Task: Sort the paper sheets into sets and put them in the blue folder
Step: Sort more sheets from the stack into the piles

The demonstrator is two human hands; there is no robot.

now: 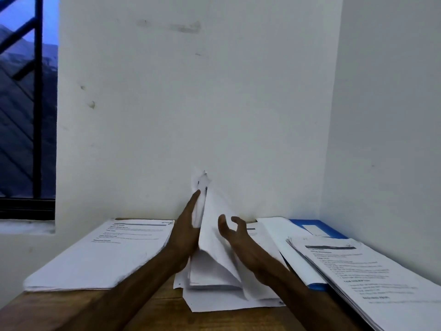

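The left hand [188, 225] presses straight fingers against raised sheets [214, 237] mid-worktop; the right hand [235, 237] hangs loosely curled, gripping nothing; unpinched, the sheets could flop and mix; the blue folder [335, 231] lies half-buried at the far-right corner.

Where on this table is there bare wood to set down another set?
Bare wood shows only along the front edge of the table: a wide strip before the left paper stack, and a narrower patch between the forearms, before the middle pile. The right side is crowded: a printed stack overlaps the blue folder.
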